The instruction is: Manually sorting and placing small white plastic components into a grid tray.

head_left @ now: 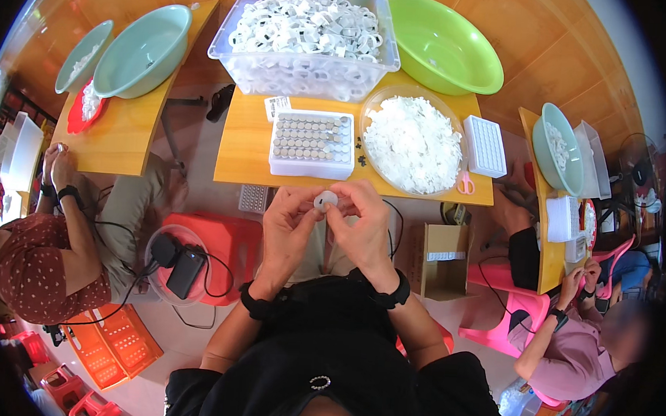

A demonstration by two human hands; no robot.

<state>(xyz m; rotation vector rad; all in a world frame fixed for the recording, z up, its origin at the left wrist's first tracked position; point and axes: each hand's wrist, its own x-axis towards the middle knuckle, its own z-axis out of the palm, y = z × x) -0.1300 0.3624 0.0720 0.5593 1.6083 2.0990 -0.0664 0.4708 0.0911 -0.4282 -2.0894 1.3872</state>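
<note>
Just off the table's front edge, my left hand (289, 225) and my right hand (361, 223) meet over my lap. Between their fingertips they pinch a small white round plastic piece (325, 201) with a dark spot on it. Both hands are closed around this piece, and its underside is hidden. Beyond them on the wooden table stands a white tray (311, 165) with rows of round greyish discs. To its right, a round clear basin (365, 137) is heaped with white plastic pieces (417, 141). A few tiny black bits (361, 161) lie between the tray and the basin.
A clear bin (295, 77) full of white ring-like parts and a green basin (442, 51) stand at the back. Pink scissors (465, 184) and another white tray (485, 147) are at right. Co-workers sit on both sides. A red stool (231, 251) stands left of my legs.
</note>
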